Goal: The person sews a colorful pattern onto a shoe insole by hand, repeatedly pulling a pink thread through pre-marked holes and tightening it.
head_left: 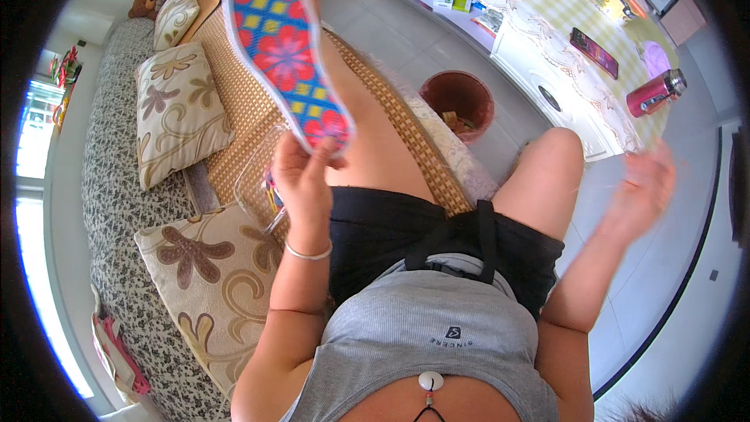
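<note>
My left hand (303,176) pinches the heel end of an embroidered insole (285,55) between thumb and fingers. The insole stands up above my leg, its patterned face toward me: red flowers and yellow squares on blue, inside a pale border. My right hand (644,187) is raised far out to the right, near the table's corner and below a red flask (656,94). Motion smears its fingers, so whether they hold anything is unclear. Beside my left wrist lies a small bundle of coloured strands (272,191), partly hidden by the hand.
I sit on a sofa with a woven mat (234,101); patterned cushions (183,113) lie to my left. A brown bin (458,101) stands on the floor between sofa and table. On the table's green checked cloth (539,8) lies a phone (594,53).
</note>
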Action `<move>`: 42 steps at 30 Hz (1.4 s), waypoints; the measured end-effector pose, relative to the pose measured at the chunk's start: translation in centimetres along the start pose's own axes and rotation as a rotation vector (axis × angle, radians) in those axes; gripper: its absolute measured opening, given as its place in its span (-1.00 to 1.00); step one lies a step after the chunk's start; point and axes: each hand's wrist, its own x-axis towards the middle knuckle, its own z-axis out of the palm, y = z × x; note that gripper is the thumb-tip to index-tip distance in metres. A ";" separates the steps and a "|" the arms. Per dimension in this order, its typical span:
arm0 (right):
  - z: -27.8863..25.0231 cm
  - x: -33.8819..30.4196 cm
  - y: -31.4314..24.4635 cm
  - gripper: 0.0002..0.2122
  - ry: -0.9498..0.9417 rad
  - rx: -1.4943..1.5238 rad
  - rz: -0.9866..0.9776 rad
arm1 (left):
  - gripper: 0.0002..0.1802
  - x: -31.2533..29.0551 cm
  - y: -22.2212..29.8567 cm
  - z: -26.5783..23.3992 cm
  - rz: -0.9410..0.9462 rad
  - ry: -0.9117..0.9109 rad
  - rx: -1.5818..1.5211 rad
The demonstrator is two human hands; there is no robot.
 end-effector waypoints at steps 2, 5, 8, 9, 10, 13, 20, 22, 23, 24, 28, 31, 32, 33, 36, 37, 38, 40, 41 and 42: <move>6.3 -5.6 -1.1 -0.88 -0.266 -0.075 0.001 | -0.83 -1.8 0.0 1.7 -0.113 -0.126 -0.130; 9.9 -9.9 -2.6 -0.86 -0.737 -0.257 -0.274 | -0.82 -3.1 0.7 3.5 -0.183 -0.250 -0.198; 11.5 -11.7 -1.9 -0.83 -0.892 -0.260 -0.466 | -0.79 -3.9 1.4 4.1 -0.205 -0.281 -0.193; 11.6 -12.2 -1.3 -0.81 -0.884 -0.262 -0.514 | -0.76 -4.1 1.5 4.2 -0.195 -0.284 -0.185; 11.7 -12.4 -1.2 -0.80 -0.887 -0.265 -0.517 | -0.73 -4.2 1.5 4.2 -0.185 -0.287 -0.176; 11.7 -12.6 -1.0 -0.78 -0.915 -0.285 -0.531 | -0.73 -4.5 1.4 4.3 -0.174 -0.287 -0.173; 11.9 -12.6 -1.3 -0.77 -0.921 -0.332 -0.566 | -0.73 -4.7 1.5 4.2 -0.158 -0.304 -0.179; 11.9 -12.7 -1.4 -0.77 -0.928 -0.351 -0.576 | -0.74 -4.8 1.5 4.1 -0.141 -0.304 -0.179; 11.9 -12.7 -1.5 -0.77 -0.930 -0.361 -0.588 | -0.75 -4.8 1.4 4.1 -0.133 -0.305 -0.179; 12.0 -12.7 -1.7 -0.78 -0.931 -0.370 -0.599 | -0.78 -4.9 1.6 4.1 -0.123 -0.304 -0.145; 12.0 -12.9 -2.0 -0.79 -0.956 -0.406 -0.660 | -0.84 -5.4 1.7 4.3 0.044 -0.300 0.062; 12.2 -13.4 -1.9 -0.81 -0.937 -0.440 -0.709 | -0.84 -5.5 0.9 3.9 0.294 -0.303 0.309; 12.3 -13.6 -1.8 -0.82 -0.944 -0.453 -0.706 | -0.85 -5.5 0.7 3.8 0.383 -0.303 0.398; 12.4 -13.7 -1.7 -0.83 -0.952 -0.466 -0.703 | -0.85 -5.6 0.8 3.8 0.406 -0.282 0.446; 12.2 -13.8 -2.1 -0.83 -0.928 -0.424 -0.597 | -0.86 -5.7 0.7 3.8 0.246 -0.313 0.296; 12.1 -13.8 -2.2 -0.83 -0.912 -0.396 -0.546 | -0.85 -5.4 0.7 4.1 0.242 -0.235 0.292; 11.9 -13.7 -2.2 -0.83 -0.927 -0.398 -0.554 | -0.85 -5.5 0.6 4.0 0.236 -0.244 0.279; 11.5 -13.7 -2.0 -0.84 -0.958 -0.404 -0.571 | -0.85 -5.8 0.6 3.9 0.223 -0.264 0.251; 11.6 -13.7 -2.1 -0.84 -0.976 -0.409 -0.553 | -0.86 -5.7 0.9 4.2 0.252 -0.308 0.204; 11.9 -13.7 -2.1 -0.85 -0.995 -0.415 -0.535 | -0.87 -5.8 0.9 4.2 0.186 -0.303 0.148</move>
